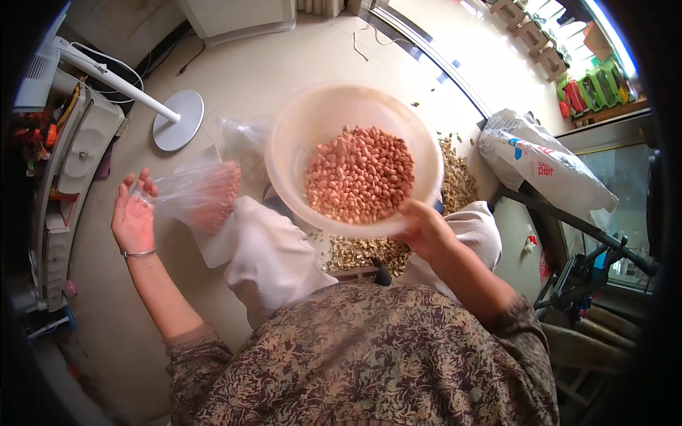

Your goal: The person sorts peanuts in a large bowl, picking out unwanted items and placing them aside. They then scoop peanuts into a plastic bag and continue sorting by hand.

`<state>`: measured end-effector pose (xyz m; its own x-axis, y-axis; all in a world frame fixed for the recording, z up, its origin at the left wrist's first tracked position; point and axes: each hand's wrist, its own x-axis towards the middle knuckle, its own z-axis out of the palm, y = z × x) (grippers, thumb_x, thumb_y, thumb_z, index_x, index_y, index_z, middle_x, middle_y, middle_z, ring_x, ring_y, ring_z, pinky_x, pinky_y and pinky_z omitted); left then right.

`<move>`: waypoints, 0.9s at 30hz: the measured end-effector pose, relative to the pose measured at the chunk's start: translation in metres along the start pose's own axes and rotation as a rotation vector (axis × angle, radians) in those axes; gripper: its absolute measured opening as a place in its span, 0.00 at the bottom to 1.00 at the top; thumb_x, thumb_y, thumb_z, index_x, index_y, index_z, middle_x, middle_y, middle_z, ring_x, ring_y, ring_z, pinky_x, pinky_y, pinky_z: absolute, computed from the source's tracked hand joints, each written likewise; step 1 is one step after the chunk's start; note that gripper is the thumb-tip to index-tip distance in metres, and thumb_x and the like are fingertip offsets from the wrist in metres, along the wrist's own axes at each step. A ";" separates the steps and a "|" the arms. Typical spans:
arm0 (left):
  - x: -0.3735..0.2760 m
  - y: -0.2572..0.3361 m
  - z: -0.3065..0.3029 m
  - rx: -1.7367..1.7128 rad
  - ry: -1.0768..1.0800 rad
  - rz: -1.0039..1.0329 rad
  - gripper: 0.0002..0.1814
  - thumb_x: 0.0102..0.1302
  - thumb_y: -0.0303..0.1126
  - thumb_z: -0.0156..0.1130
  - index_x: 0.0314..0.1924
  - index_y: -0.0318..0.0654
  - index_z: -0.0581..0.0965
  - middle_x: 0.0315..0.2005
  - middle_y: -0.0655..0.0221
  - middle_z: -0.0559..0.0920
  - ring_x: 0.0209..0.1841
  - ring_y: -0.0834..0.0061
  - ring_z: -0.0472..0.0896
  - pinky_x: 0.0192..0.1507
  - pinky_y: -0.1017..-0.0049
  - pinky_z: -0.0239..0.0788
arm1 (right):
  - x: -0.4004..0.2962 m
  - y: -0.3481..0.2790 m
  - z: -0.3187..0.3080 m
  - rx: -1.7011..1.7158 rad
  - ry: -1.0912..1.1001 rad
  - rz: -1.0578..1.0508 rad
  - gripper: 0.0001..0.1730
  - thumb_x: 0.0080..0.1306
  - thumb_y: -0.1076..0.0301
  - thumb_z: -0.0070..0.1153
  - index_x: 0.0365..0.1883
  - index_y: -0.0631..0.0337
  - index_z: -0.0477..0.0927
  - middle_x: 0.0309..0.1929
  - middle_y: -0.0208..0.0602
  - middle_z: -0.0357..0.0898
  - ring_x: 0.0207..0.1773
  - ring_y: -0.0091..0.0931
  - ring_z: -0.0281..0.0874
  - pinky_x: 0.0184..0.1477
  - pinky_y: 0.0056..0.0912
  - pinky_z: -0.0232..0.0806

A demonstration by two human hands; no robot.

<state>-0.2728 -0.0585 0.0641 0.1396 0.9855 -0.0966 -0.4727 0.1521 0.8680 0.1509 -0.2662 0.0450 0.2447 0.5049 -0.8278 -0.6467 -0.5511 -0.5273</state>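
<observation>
My right hand (pixel 429 231) grips the near right rim of a translucent plastic basin (pixel 290 154). Shelled reddish peanuts (pixel 362 175) fill its bottom, and the basin is slightly blurred. It hangs between and beyond my knees. To the left, my left hand (pixel 134 215), palm turned up, has the gathered mouth of a clear plastic bag (pixel 176 194) at its fingers. The bag stretches taut from the hand, and more shelled peanuts (pixel 221 197) sit in its far end, beside my left knee. Under the basin, a heap of empty peanut shells (pixel 367 253) lies between my legs.
Further shells (pixel 458 181) spread on the tiled floor to the right. A white woven sack (pixel 543 160) leans there near a black metal frame (pixel 575 223). A white fan stand's round base (pixel 178 121) stands at upper left, near a drawer unit (pixel 85 149). Another clear bag (pixel 245 133) lies behind the basin.
</observation>
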 end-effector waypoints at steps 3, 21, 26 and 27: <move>0.002 -0.001 0.006 -0.016 -0.022 0.015 0.17 0.66 0.37 0.51 0.48 0.32 0.70 0.50 0.50 0.73 0.49 0.68 0.71 0.52 0.69 0.61 | 0.005 0.007 -0.003 0.074 -0.076 -0.003 0.23 0.56 0.71 0.51 0.50 0.64 0.63 0.41 0.39 0.72 0.38 0.29 0.75 0.37 0.28 0.73; 0.047 0.017 0.091 0.069 -0.034 0.112 0.18 0.66 0.37 0.53 0.49 0.30 0.71 0.48 0.52 0.74 0.48 0.69 0.73 0.51 0.71 0.62 | 0.189 -0.194 -0.048 -1.291 0.074 -0.395 0.20 0.52 0.65 0.59 0.44 0.60 0.78 0.31 0.40 0.81 0.28 0.26 0.76 0.32 0.27 0.70; 0.067 0.002 0.121 -0.001 -0.036 0.106 0.18 0.65 0.36 0.54 0.49 0.28 0.70 0.48 0.50 0.73 0.48 0.68 0.73 0.50 0.71 0.63 | 0.188 -0.169 -0.028 -1.169 0.443 -0.982 0.38 0.51 0.58 0.63 0.58 0.65 0.66 0.49 0.52 0.75 0.45 0.36 0.78 0.47 0.34 0.69; 0.069 -0.002 0.126 -0.016 -0.040 0.109 0.19 0.65 0.36 0.55 0.49 0.28 0.70 0.48 0.49 0.73 0.48 0.68 0.73 0.50 0.71 0.63 | 0.166 -0.156 -0.029 -1.133 0.424 -0.834 0.47 0.50 0.56 0.65 0.64 0.65 0.57 0.54 0.56 0.70 0.52 0.36 0.74 0.51 0.34 0.68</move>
<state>-0.1526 0.0001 0.1172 0.1210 0.9925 0.0177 -0.5003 0.0456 0.8646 0.3134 -0.1150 -0.0156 0.5736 0.8127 -0.1022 0.6357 -0.5204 -0.5701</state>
